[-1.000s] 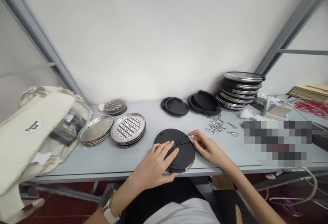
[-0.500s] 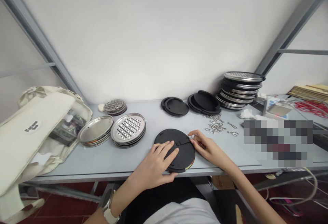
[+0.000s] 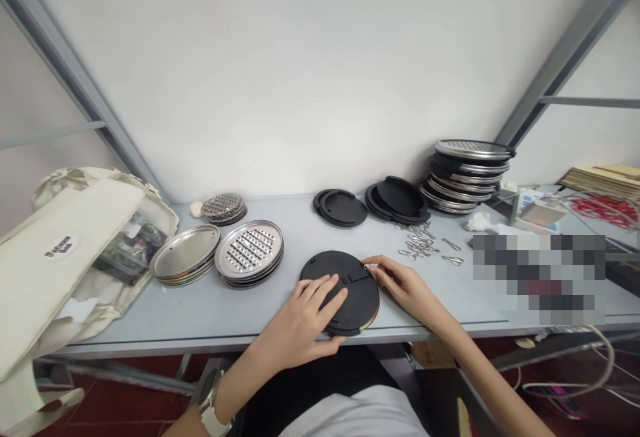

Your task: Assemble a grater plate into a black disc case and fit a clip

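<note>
A round black plastic disc [image 3: 357,297] lies on the table in front of me, with a small slot and a straight groove in its face. An orange-yellow strip shows at its lower right edge. My left hand [image 3: 313,310] rests on it with fingers spread, the thumb along the front rim. At the disc's upper right edge, my right hand [image 3: 395,280] pinches a small metal wire clip [image 3: 370,267] between thumb and forefinger, beside the groove's outer end. Its other fingers are curled. Similar loose wire clips [image 3: 417,243] lie beyond the right hand.
Stacked metal grater plates [image 3: 250,250] and plain metal plates [image 3: 185,253] stand left; smaller grater discs [image 3: 223,205] are behind. Black rimmed discs [image 3: 345,207] lie at the back. A tall stack of assembled graters [image 3: 470,177] stands back right. A cream bag [image 3: 90,223] sits far left.
My right fingertips have shifted slightly up and left along the disc's edge, with the metal clip still between them. My left hand stays on the disc.
</note>
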A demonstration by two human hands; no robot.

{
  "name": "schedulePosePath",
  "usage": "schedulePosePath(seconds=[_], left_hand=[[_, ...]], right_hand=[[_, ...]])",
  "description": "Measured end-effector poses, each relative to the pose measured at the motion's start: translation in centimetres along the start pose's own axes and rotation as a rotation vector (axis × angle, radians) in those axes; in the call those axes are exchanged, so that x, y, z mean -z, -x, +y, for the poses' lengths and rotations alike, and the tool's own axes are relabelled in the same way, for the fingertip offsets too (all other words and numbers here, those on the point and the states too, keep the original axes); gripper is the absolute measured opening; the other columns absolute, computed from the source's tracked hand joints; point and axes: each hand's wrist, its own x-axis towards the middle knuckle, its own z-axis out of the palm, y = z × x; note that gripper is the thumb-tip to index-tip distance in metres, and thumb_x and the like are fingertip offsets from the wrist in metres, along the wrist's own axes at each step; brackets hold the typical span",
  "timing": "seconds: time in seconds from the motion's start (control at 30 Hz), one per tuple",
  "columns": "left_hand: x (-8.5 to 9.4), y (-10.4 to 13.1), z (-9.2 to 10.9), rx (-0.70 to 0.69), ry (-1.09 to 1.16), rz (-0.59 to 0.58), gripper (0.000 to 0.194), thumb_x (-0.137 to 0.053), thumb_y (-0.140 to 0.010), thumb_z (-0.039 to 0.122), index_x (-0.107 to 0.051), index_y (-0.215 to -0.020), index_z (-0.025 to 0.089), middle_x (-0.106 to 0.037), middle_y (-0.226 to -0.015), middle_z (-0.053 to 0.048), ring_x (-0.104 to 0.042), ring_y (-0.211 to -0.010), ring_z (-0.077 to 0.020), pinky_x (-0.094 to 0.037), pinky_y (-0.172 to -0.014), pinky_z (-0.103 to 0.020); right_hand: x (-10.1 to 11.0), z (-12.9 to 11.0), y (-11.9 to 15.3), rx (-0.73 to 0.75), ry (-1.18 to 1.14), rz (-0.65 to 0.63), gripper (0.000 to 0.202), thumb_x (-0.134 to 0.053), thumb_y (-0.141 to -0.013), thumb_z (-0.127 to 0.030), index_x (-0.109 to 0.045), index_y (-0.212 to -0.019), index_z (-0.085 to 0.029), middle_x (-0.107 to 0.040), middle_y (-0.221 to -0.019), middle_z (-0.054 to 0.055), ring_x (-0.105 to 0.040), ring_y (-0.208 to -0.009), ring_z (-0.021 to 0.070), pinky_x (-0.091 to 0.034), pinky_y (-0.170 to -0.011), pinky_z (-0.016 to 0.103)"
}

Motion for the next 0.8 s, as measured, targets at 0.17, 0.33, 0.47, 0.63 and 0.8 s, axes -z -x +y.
schedulePosePath(seconds=[0.17,0.33,0.47,0.63,0.8], left_hand=[[0.0,0.0,0.0,0.000,0.005,0.002,0.067,-0.057,-0.086,0.040,-0.032,-0.143,0.017,-0.036,-0.147,-0.017,-0.033,-0.135,-0.0304,-0.034,-0.105,-0.047],[0.0,0.0,0.0,0.005,0.008,-0.002,0.066,-0.057,-0.086,0.040,-0.032,-0.143,0.017,-0.036,-0.147,-0.017,-0.034,-0.135,-0.0306,-0.034,-0.105,-0.047],[0.0,0.0,0.1,0.006,0.002,-0.003,0.065,-0.057,-0.086,0.040,-0.033,-0.142,0.016,-0.036,-0.147,-0.017,-0.034,-0.135,-0.0303,-0.034,-0.105,-0.046],[0.0,0.0,0.0,0.008,0.005,-0.017,0.066,-0.056,-0.087,0.041,-0.033,-0.143,0.016,-0.035,-0.148,-0.016,-0.033,-0.135,-0.0301,-0.033,-0.105,-0.046],[0.0,0.0,0.0,0.009,0.005,-0.027,0.066,-0.055,-0.087,0.041,-0.033,-0.143,0.016,-0.034,-0.148,-0.016,-0.032,-0.136,-0.0301,-0.032,-0.106,-0.046]], right_hand=[[0.1,0.1,0.0,0.030,0.012,0.005,0.033,-0.039,-0.096,-0.039,-0.063,-0.110,-0.022,-0.069,-0.108,0.008,-0.063,-0.095,0.0227,-0.049,-0.086,0.035],[0.0,0.4,0.1,0.070,0.061,0.018,0.032,-0.041,-0.094,-0.033,-0.062,-0.116,-0.023,-0.069,-0.107,0.007,-0.064,-0.092,0.0206,-0.050,-0.083,0.033],[-0.1,0.0,0.1,0.091,0.071,0.024,0.031,-0.039,-0.095,-0.032,-0.059,-0.118,-0.023,-0.068,-0.107,0.007,-0.063,-0.094,0.0198,-0.048,-0.086,0.032],[0.1,-0.6,0.0,0.067,0.031,-0.021,0.024,-0.038,-0.097,-0.034,-0.057,-0.103,-0.022,-0.068,-0.089,0.004,-0.062,-0.079,0.0179,-0.048,-0.076,0.029],[0.2,-0.6,0.1,0.057,0.006,-0.019,0.026,-0.038,-0.096,-0.037,-0.058,-0.101,-0.021,-0.068,-0.088,0.004,-0.061,-0.082,0.0190,-0.047,-0.078,0.030]])
